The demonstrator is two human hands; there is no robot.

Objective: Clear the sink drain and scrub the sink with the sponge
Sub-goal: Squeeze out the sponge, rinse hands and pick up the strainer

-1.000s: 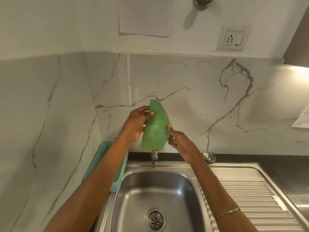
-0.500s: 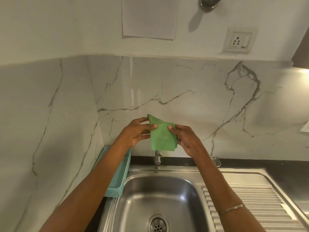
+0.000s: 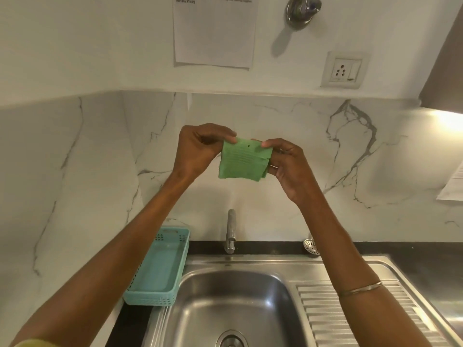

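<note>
A thin green scrub sponge, folded into a small square, hangs in front of the marble wall above the tap. My left hand pinches its upper left corner. My right hand grips its right edge. Below them lies the steel sink, with its drain at the bottom edge of the view. A loose metal drain strainer rests on the black ledge behind the sink, partly behind my right forearm.
A tap stands at the back of the sink. A teal plastic basket sits to the left. The ribbed drainboard runs right. On the wall are a paper sheet, a socket and another paper.
The sponge went from an upright open sheet to a folded square. Both hands shifted along it while folding, and the view tilted so more of the sink and basket shows.
</note>
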